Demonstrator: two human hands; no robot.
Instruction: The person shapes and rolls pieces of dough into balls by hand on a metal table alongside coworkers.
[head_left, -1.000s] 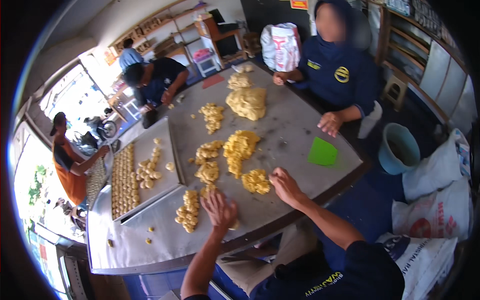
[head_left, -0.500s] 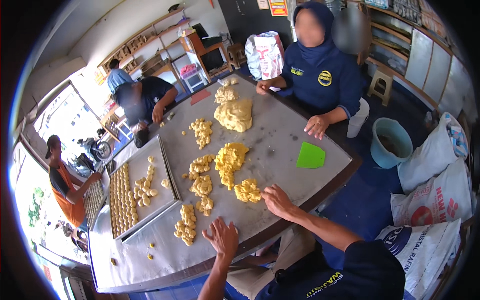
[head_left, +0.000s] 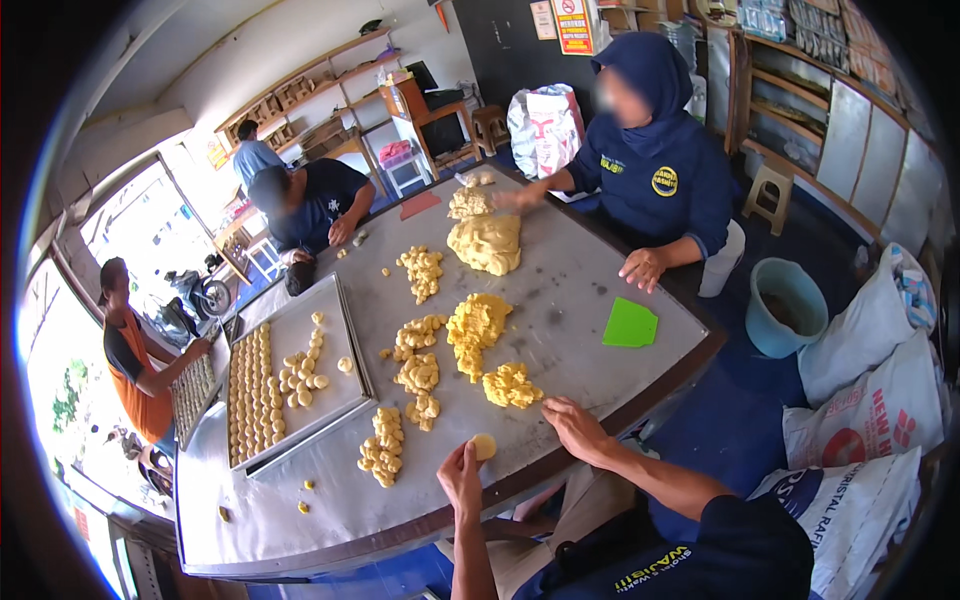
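My left hand point(head_left: 461, 478) is at the near table edge, thumb and fingers closed on a flat, round, pale dough disc point(head_left: 484, 446). My right hand point(head_left: 577, 430) is beside the small yellow filling pile point(head_left: 511, 385), its fingers bent together; whatever they may hold is hidden. Behind that pile is a larger yellow filling heap point(head_left: 478, 330). Left of it, pale dough pieces point(head_left: 417, 373) lie in clumps, with another dough clump point(head_left: 381, 450) nearer my left hand.
A metal tray point(head_left: 362, 375) holds rows of small dough balls. A green scraper point(head_left: 630, 322) and a big dough mass point(head_left: 484, 243) lie on the steel table point(head_left: 580, 270). Across it sits a co-worker in navy point(head_left: 650, 170); others work at left. A blue bucket point(head_left: 786, 310) stands at right.
My left hand, spread over the table before, now holds up a dough disc. My right hand has drawn slightly back from the yellow pile. The co-worker's hand has reached toward the dough.
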